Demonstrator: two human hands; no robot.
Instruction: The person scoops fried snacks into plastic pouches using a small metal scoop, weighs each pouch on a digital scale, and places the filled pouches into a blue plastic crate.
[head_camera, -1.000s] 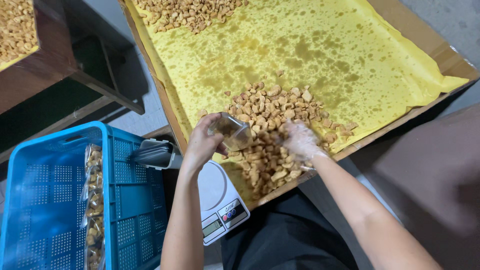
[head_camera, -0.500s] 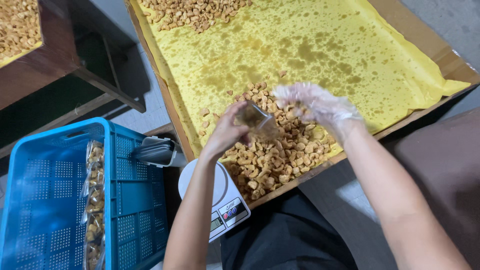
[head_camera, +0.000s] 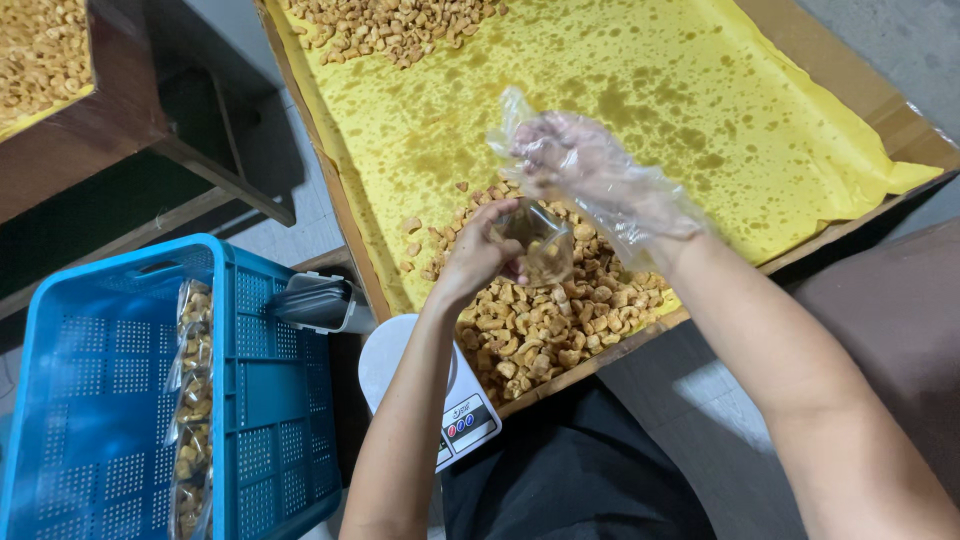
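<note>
Both hands meet over the heap of fried snack pieces (head_camera: 545, 325), which I'll take as my landmark. Left hand (head_camera: 478, 255), bare, is closed around the mouth of a small clear bag (head_camera: 540, 245), pinching it open just above the heap's far edge; I judge the bag is kept low and close so anything dropped lands back on the pile. Right hand (head_camera: 565, 160), in a loose clear plastic glove, hovers just beyond and above the bag with the fingers bunched downward. It looks as if it is feeding pieces in, but through the crumpled glove I cannot tell whether it grips anything. The glove presumably keeps oil off the skin and the food clean.

The heap lies at the near edge of a wide tray (head_camera: 850, 95) lined with yellow paper (head_camera: 640, 70), blotched with darker grease spots. A second, smaller scatter of pieces (head_camera: 390, 25) sits at the tray's far end, well apart from the heap.

Left of the heap and just below the tray's edge stands a white kitchen scale (head_camera: 465, 420), partly hidden by my left forearm; being that close, it is within easy reach of the bag. Further left of the heap is a blue perforated crate (head_camera: 110, 400), with a row of filled clear bags (head_camera: 190, 400) standing along one inner wall. Between the crate and the scale sits a stack of flat plastic (head_camera: 315, 300), probably empty bags.
</note>
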